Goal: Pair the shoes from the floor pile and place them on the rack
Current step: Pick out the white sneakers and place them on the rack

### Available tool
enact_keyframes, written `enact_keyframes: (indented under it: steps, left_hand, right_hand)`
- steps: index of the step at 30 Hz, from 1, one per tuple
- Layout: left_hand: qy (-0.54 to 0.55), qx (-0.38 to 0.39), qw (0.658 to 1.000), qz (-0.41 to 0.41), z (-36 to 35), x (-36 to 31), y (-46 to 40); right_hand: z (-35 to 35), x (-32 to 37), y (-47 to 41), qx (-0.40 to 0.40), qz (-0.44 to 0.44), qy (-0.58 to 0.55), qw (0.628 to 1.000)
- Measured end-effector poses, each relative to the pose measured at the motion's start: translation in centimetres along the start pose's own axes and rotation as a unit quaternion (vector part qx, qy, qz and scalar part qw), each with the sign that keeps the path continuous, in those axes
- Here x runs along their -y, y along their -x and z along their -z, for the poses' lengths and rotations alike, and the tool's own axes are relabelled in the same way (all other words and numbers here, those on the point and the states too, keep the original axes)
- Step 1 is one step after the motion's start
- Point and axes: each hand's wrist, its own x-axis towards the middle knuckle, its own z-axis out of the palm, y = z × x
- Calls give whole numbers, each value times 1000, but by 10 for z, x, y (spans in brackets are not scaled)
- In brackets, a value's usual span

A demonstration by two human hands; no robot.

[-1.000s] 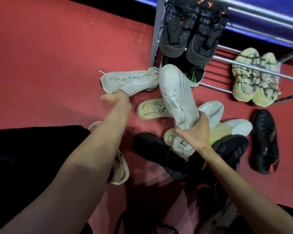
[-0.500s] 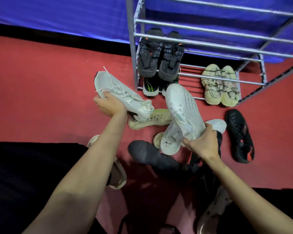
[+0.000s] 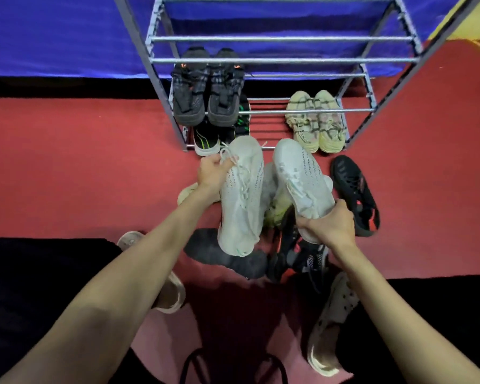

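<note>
Both hands [image 3: 214, 173] [image 3: 329, 227] closed, outstretched.

Left hand [image 3: 212, 173]: gripping one white shoe [image 3: 243, 195]
Right hand [image 3: 329, 227]: gripping its match [image 3: 299, 176]
Rack [image 3: 283, 60]: holding three pairs

Open bars on the rack [image 3: 283, 60] between black pair [image 3: 207, 92] and beige pair [image 3: 316, 120]; upper tiers bare.
</note>
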Motion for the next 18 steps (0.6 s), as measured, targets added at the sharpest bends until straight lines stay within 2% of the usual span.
enact_keyframes:
  steps: [2, 6, 10, 15, 18]
  left_hand:
    - [-37, 36, 998, -18, -20, -1, -10]
    - [-92, 42, 995, 7, -53, 11, -28]
    - [-32, 31, 996, 81, -66, 25, -31]
    - [-54, 139, 987, 54, -57, 46, -24]
    - [-64, 162, 983, 63, -43, 56, -9]
  right_hand:
    - [-1, -6, -7, 1, -12, -7, 1000]
    - [-6, -14, -20, -1, -33, -19, 999]
    - [-13, -19, -25, 8, -55, -29, 998]
    - [-25, -25, -27, 22, -68, -24, 997]
    - [-32, -28, -26, 22, -70, -20, 997]
